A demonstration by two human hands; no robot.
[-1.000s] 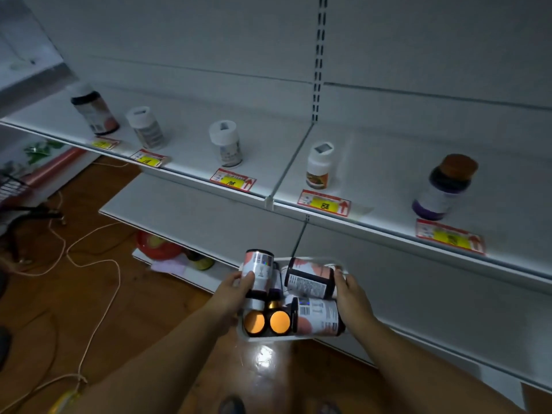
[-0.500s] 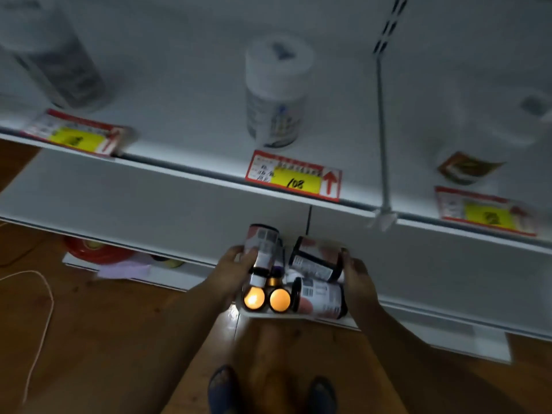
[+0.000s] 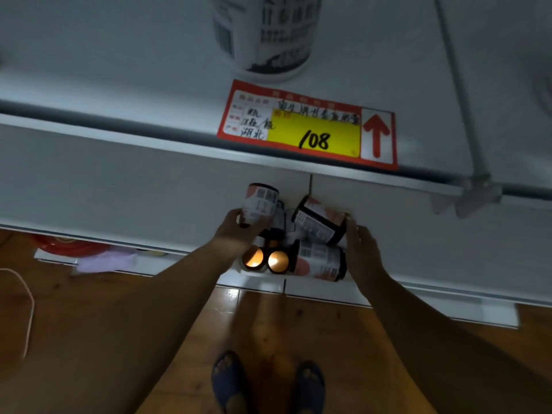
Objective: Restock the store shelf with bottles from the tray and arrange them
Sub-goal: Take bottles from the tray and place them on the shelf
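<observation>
A shop aisle. White metal shelving [image 3: 119, 85] carries a red and yellow price tag [image 3: 307, 127] reading 108 on its front edge, below a labelled bottle [image 3: 263, 34]. Wooden floor [image 3: 89, 339] lies underneath.

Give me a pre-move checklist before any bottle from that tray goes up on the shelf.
1. Tray held on both sides: ok. The left hand is at its left side, the right hand at its right.
2. Load stable: not ok. The bottles lie piled loosely; the top right bottle is tilted across the others.
3. A hand free to pick: not ok. Both are at the tray, and the left hand's fingers also touch the upright bottle.
4. Free shelf space: ok. Bare shelf lies left of the white bottle.
5. Price tag matches the tray's bottles: cannot tell.
</observation>
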